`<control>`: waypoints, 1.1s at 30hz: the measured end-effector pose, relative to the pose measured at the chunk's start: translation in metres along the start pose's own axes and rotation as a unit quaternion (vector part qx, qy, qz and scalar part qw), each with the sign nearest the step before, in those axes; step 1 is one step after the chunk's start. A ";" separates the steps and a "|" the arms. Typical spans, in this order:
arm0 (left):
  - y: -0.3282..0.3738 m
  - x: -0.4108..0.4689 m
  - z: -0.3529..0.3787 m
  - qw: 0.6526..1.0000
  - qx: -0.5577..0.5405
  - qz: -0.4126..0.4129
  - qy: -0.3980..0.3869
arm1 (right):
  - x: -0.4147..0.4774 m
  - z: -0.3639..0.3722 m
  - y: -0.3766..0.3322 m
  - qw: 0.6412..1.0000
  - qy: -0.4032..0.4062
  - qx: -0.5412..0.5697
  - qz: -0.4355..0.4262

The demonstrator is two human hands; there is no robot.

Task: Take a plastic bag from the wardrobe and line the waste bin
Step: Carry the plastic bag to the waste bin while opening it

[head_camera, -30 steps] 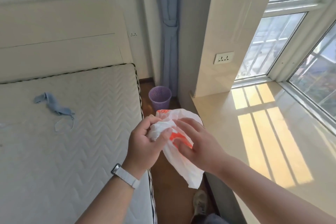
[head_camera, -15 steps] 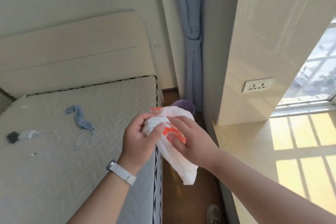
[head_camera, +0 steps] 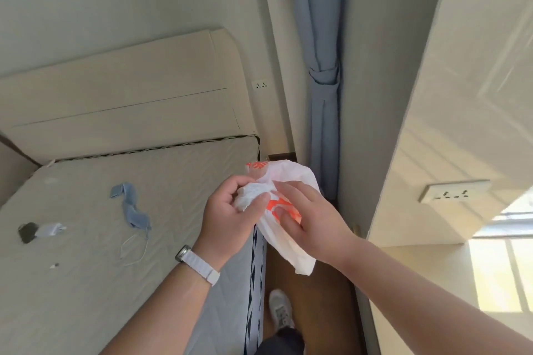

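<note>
A crumpled white plastic bag (head_camera: 284, 242) with orange print hangs between both hands over the narrow floor strip beside the bed. My left hand (head_camera: 227, 219), with a white watch on its wrist, pinches the bag's bunched top. My right hand (head_camera: 311, 219) grips the bag from the right, fingers pressed on the orange print. The purple waste bin is hidden behind the bag and hands.
A bare mattress (head_camera: 101, 253) fills the left, with a blue cloth (head_camera: 131, 204), a white cable and a small charger on it. A tied blue curtain (head_camera: 320, 81) hangs ahead. A sill with a wall socket (head_camera: 454, 190) borders the right. My shoe (head_camera: 279, 308) is on the wooden floor.
The view has swung left and forward along the gap; the purple bin, visible before, is now covered by the bag. Both hands keep working the bag's top.
</note>
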State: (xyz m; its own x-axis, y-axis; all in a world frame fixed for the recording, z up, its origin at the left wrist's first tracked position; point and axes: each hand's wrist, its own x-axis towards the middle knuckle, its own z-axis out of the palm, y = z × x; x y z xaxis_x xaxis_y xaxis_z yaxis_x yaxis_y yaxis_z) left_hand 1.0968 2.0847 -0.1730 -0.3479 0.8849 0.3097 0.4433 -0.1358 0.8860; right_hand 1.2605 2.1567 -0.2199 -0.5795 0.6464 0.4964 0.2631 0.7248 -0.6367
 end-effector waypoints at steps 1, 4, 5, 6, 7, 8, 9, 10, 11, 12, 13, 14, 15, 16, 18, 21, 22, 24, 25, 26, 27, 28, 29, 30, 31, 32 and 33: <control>-0.009 0.011 -0.002 1.000 0.000 -0.002 0.001 | 0.011 0.006 0.007 1.000 -0.003 -0.004 -0.005; -0.044 0.051 -0.007 1.000 -0.006 -0.016 -0.006 | 0.046 0.029 0.036 1.000 -0.013 -0.018 0.007; -0.058 0.066 -0.007 1.000 -0.012 -0.021 -0.007 | 0.059 0.037 0.046 0.999 -0.019 -0.021 0.015; -0.072 0.083 -0.008 1.000 -0.015 -0.024 -0.007 | 0.072 0.046 0.056 0.999 -0.026 -0.026 0.021; -0.087 0.100 -0.010 1.000 -0.016 -0.025 -0.007 | 0.087 0.055 0.067 0.999 -0.032 -0.032 0.026; -0.104 0.119 -0.012 0.999 -0.017 -0.028 -0.006 | 0.103 0.065 0.079 0.998 -0.037 -0.037 0.032; -0.120 0.137 -0.014 0.999 -0.021 -0.032 -0.006 | 0.119 0.075 0.090 0.997 -0.044 -0.040 0.042; -0.135 0.156 -0.018 0.999 -0.027 -0.035 -0.006 | 0.135 0.085 0.101 0.996 -0.054 -0.042 0.054; -0.149 0.175 -0.021 0.999 -0.034 -0.035 -0.006 | 0.151 0.095 0.111 0.995 -0.066 -0.045 0.062; -0.163 0.192 -0.025 0.998 -0.040 -0.038 -0.009 | 0.167 0.104 0.121 0.993 -0.079 -0.049 0.068; -0.175 0.209 -0.028 0.998 -0.049 -0.047 -0.016 | 0.182 0.113 0.131 0.992 -0.090 -0.053 0.073; -0.187 0.225 -0.029 0.996 -0.059 -0.057 -0.023 | 0.196 0.120 0.141 0.990 -0.098 -0.058 0.078; -0.198 0.241 -0.029 0.995 -0.067 -0.065 -0.029 | 0.208 0.127 0.151 0.989 -0.103 -0.064 0.085; -0.210 0.256 -0.028 0.995 -0.068 -0.071 -0.034 | 0.218 0.134 0.161 0.987 -0.106 -0.069 0.095; -0.230 0.284 -0.023 0.994 -0.064 -0.080 -0.049 | 0.234 0.145 0.183 0.982 -0.111 -0.080 0.129; -0.253 0.314 -0.009 0.992 -0.061 -0.083 -0.067 | 0.248 0.156 0.213 0.972 -0.123 -0.092 0.177; -0.261 0.322 -0.004 0.992 -0.064 -0.087 -0.071 | 0.252 0.159 0.222 0.971 -0.127 -0.089 0.184; -0.278 0.335 0.009 0.990 -0.065 -0.099 -0.083 | 0.261 0.165 0.241 0.969 -0.133 -0.084 0.192; -0.286 0.340 0.016 0.989 -0.061 -0.102 -0.090 | 0.264 0.168 0.252 0.968 -0.137 -0.081 0.194; -0.295 0.344 0.024 0.988 -0.055 -0.104 -0.097 | 0.266 0.172 0.264 0.967 -0.143 -0.077 0.199; -0.305 0.348 0.032 0.988 -0.047 -0.107 -0.103 | 0.266 0.175 0.277 0.965 -0.148 -0.074 0.205; -0.316 0.351 0.040 0.986 -0.040 -0.115 -0.110 | 0.266 0.179 0.289 0.963 -0.151 -0.071 0.212; -0.328 0.353 0.049 0.984 -0.034 -0.127 -0.119 | 0.264 0.184 0.303 0.962 -0.151 -0.068 0.219; -0.342 0.355 0.058 0.982 -0.029 -0.140 -0.127 | 0.262 0.191 0.317 0.961 -0.148 -0.063 0.224; -0.357 0.356 0.068 0.979 -0.024 -0.151 -0.135 | 0.257 0.198 0.331 0.962 -0.143 -0.057 0.228; -0.372 0.356 0.078 0.977 -0.020 -0.159 -0.142 | 0.251 0.207 0.347 0.962 -0.136 -0.052 0.229; -0.387 0.356 0.087 0.975 -0.017 -0.164 -0.145 | 0.245 0.216 0.363 0.963 -0.130 -0.045 0.231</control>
State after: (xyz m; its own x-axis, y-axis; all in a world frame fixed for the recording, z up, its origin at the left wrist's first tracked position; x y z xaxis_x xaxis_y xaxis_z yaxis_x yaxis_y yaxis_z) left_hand 0.8735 2.4908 -0.4359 -0.2153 0.9714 -0.0999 0.3184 0.1665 0.9332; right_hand 1.0474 2.5262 -0.4568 -0.5541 0.8324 0.0005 0.5983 0.3987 -0.6951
